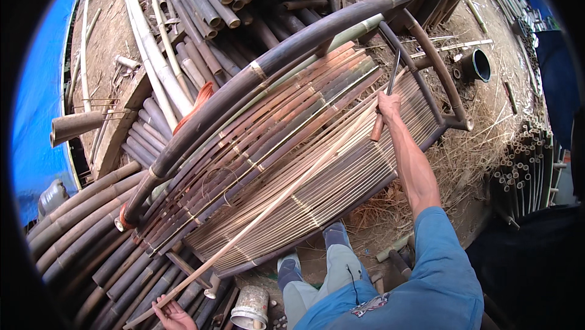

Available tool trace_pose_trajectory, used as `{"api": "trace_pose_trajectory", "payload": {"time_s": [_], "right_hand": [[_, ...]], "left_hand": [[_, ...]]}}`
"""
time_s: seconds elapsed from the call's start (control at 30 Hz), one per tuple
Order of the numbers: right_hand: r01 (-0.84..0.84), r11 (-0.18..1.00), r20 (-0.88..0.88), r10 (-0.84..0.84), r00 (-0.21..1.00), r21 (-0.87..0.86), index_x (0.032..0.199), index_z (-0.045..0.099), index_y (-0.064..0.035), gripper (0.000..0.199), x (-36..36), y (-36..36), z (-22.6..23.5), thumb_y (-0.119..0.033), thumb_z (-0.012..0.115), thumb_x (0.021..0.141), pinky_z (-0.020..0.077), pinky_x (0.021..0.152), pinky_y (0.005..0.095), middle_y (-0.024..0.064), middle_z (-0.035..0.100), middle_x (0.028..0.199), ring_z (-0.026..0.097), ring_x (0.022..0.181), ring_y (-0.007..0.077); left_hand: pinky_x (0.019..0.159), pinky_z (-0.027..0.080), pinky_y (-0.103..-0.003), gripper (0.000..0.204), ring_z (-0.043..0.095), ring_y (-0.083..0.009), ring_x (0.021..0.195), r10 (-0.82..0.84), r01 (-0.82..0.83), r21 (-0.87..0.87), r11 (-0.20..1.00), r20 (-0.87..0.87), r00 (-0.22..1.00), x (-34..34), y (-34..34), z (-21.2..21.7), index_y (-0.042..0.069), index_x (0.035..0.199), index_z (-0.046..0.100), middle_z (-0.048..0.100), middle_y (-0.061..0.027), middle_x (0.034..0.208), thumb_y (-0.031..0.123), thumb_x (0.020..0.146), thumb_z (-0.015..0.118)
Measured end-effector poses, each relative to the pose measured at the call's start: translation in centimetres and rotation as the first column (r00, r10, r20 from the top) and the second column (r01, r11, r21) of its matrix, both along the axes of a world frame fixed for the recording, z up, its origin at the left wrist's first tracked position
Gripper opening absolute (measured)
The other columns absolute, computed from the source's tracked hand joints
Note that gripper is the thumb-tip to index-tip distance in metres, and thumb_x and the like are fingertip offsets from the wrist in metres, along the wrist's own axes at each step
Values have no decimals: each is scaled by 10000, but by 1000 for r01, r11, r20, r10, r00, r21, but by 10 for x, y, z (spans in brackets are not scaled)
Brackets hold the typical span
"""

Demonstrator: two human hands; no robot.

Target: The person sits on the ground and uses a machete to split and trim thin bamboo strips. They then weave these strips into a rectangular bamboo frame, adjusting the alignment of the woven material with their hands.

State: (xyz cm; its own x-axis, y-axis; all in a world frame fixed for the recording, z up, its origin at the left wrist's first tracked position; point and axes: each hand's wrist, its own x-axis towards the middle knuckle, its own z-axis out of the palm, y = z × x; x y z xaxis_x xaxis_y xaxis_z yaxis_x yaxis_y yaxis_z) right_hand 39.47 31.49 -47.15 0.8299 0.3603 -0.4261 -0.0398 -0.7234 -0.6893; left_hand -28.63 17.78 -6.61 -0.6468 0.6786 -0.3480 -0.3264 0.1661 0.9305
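Note:
A long pale bamboo strip (262, 215) slants across a bamboo bench (317, 199) with a slatted seat and backrest. Near its lower end, my left hand (175, 316) pinches the strip between thumb and fingers. My right hand (389, 105) is over the far right part of the seat, closed around a knife (377, 128). The knife's wooden handle sticks out below my fist, and its narrow dark blade points up and away. The strip's far end passes beside my right hand; whether those fingers also touch it I cannot tell.
Dark bamboo poles (201, 1) are stacked behind the bench, and more poles (79, 208) lie at the left. A white bucket (250, 305) stands near my feet. A black bucket (476, 65) lies tipped at the right, near shavings (469, 153) and bundled poles (524, 162).

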Motion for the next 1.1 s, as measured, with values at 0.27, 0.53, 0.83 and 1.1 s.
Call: {"api": "trace_pose_trajectory", "payload": {"time_s": [0.27, 0.53, 0.83, 1.1], "right_hand": [[156, 987, 6, -157, 988, 41, 961, 564, 48, 340, -64, -71, 14, -281, 515, 891, 527, 554, 368, 163, 638, 716, 656, 609, 252], [-21, 932, 146, 79, 986, -362, 1414, 85, 67, 840, -183, -198, -76, -158, 581, 775, 392, 963, 448, 371, 493, 1174, 517, 1109, 459], [-448, 655, 462, 752, 471, -609, 1393, 299, -1, 674, -322, -163, -92, -142, 636, 826, 319, 1047, 474, 236, 378, 1337, 346, 1245, 394], [-877, -140, 215, 941, -263, -461, 1296, 458, -52, 488, -513, -71, -95, -274, 586, 881, 350, 1020, 474, 188, 478, 1281, 435, 1208, 361]], "left_hand": [[964, 468, -374, 345, 551, -225, 1139, 105, -43, -257, 965, 235, 966, -76, 20, -194, 83, 1228, 502, 580, -95, 1227, 285, 953, 553], [1018, 419, -470, 316, 488, -322, 1211, 253, -19, -541, 841, 362, 897, -150, 5, -429, 95, 1229, 435, 546, -147, 1254, 247, 964, 517], [933, 468, -451, 264, 562, -279, 1071, 76, 132, -331, 934, 548, 833, -183, 19, -550, 88, 1129, 499, 568, -101, 1096, 249, 933, 574], [720, 508, -385, 322, 661, -312, 800, -660, 103, -894, 436, -239, 712, -189, 66, -505, 8, 883, 644, 677, -154, 813, 327, 888, 600]]}}
